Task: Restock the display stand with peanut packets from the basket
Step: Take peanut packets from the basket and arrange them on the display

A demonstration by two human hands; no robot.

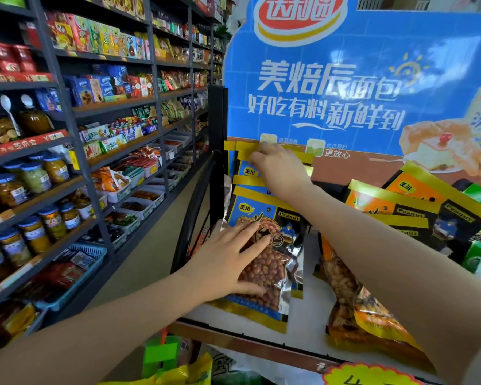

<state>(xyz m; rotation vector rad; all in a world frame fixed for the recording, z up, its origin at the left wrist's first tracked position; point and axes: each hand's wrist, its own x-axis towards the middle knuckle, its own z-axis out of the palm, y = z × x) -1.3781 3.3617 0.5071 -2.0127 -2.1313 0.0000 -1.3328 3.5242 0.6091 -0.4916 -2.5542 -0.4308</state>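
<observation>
**Inspector:** Two hands at work on the display stand (345, 107), taken left to right. The left hand (228, 262) lies flat, fingers straight and spread, pressing on the front blue peanut packet (264, 273). That grip is apart: it steadies and clasps nothing.

**Assistant:** And the right hand (275, 165)?

**Inspector:** Up and to the right of the left hand, fingertips pinched on the yellow header strip of the upper blue packet (246, 173), where the hanging hole would sit. I judge the packet is being threaded onto a peg; the peg itself is hidden behind the fingers.

**Assistant:** How should the step be done?

**Inspector:** Keep the left palm holding the lower packets flat, so the row does not swing. Line the header hole up squarely before pushing back, and let go only once the packet hangs on its own. A crooked push could tear the strip.

**Assistant:** Condition of the stock?

**Inspector:** Blue and yellow pouches marked "Peanut", with a clear window showing reddish nuts and silvery side edges, overlapping directly beneath the right hand. To the right of both hands hang the orange packets (372, 273), tilted. The basket cannot be identified with certainty in this view.
</observation>
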